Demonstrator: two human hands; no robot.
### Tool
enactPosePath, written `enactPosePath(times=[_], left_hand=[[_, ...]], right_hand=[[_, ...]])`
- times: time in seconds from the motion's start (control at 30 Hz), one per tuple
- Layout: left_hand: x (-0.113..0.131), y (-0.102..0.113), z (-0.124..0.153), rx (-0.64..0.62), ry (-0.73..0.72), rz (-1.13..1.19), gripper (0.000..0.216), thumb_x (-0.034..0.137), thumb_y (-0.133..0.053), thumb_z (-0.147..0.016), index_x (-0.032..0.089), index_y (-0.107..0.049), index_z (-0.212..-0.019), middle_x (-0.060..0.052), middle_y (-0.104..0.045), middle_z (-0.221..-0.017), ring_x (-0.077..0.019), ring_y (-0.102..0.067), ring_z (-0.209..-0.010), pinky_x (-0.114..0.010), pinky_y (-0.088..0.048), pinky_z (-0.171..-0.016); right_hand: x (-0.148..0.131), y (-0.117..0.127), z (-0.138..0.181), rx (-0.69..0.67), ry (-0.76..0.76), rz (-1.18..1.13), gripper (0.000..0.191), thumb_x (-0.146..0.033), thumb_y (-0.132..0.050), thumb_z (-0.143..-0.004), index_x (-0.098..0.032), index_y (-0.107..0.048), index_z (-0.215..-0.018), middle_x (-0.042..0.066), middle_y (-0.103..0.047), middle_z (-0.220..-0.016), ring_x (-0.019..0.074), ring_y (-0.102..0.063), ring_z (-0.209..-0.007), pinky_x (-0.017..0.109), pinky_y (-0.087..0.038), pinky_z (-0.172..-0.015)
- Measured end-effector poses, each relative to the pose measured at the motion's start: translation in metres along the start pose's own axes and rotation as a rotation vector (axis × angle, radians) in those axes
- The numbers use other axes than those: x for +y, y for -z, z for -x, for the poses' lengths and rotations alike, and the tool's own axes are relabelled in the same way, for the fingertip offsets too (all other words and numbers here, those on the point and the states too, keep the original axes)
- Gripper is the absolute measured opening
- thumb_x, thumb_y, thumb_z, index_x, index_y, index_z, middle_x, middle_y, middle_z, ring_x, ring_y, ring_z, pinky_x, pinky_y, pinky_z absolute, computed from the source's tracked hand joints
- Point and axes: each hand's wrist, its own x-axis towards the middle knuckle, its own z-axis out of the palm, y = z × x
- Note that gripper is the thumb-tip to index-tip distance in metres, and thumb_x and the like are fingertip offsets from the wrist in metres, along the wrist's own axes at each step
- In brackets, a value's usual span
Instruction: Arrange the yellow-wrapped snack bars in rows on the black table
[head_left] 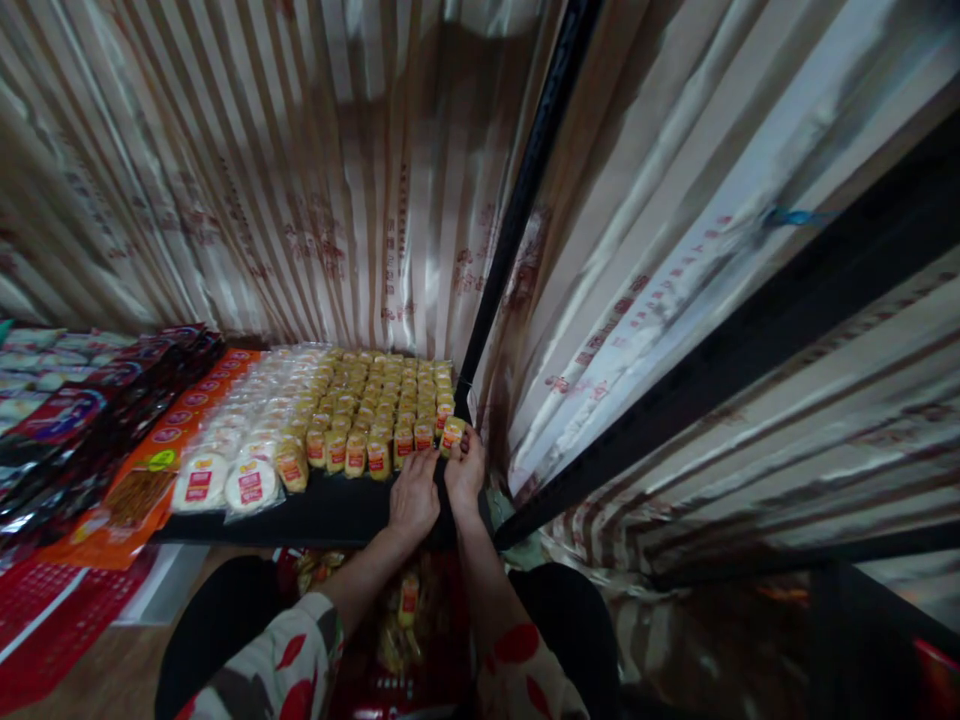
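Rows of small yellow wrapped cakes [375, 400] with red labels stand on a black shelf [300, 515]. At the right end of the front row, my right hand [465, 475] grips one yellow packaged cake [452, 435] between thumb and fingers. Just left of it, my left hand [414, 497] reaches to the front of the row, its fingertips near the packs. Whether it holds anything is hidden by the back of the hand. Below, between my knees, more yellow packs [405, 605] lie in a red container [375, 690].
White round packaged cakes [253, 484], an orange snack bag [127, 510] and dark shiny packets [82, 440] fill the shelf's left. A black upright post [517, 220] rises by the right corner. Striped curtains [322, 170] hang behind. A red basket [67, 620] is at lower left.
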Motion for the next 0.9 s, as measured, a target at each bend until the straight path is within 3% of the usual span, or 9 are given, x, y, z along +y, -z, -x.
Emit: enactPosePath(times=[0.27, 0.6, 0.9], left_hand=[[-0.023, -0.016, -0.004, -0.023, -0.17, -0.142, 0.054, 0.007, -0.039, -0.076, 0.012, -0.046, -0.129, -0.01, -0.048, -0.134, -0.0236, -0.04, -0.125, -0.04, -0.035, -0.106], [-0.026, -0.021, -0.004, 0.028, -0.188, -0.215, 0.044, 0.011, -0.039, -0.082, 0.015, -0.05, -0.125, -0.01, -0.054, -0.129, -0.0222, -0.045, -0.122, -0.038, -0.038, -0.105], [-0.024, -0.023, -0.005, 0.023, -0.186, -0.243, 0.043, 0.011, -0.038, -0.085, 0.012, -0.048, -0.126, -0.011, -0.054, -0.128, -0.0228, -0.045, -0.122, -0.039, -0.039, -0.104]], right_hand=[[0.004, -0.011, -0.008, -0.092, -0.039, -0.003, 0.044, -0.023, -0.038, -0.081, -0.014, -0.048, -0.122, 0.013, -0.061, -0.107, 0.0212, -0.058, -0.094, 0.036, -0.044, -0.086], [0.015, -0.016, 0.0, -0.021, 0.15, 0.152, 0.035, -0.026, -0.036, -0.084, -0.014, -0.056, -0.111, 0.013, -0.059, -0.109, 0.0235, -0.05, -0.105, 0.041, -0.036, -0.094], [0.011, -0.016, -0.001, -0.08, 0.118, 0.162, 0.038, -0.026, -0.036, -0.085, -0.015, -0.056, -0.115, 0.012, -0.056, -0.105, 0.0229, -0.05, -0.099, 0.037, -0.039, -0.092]])
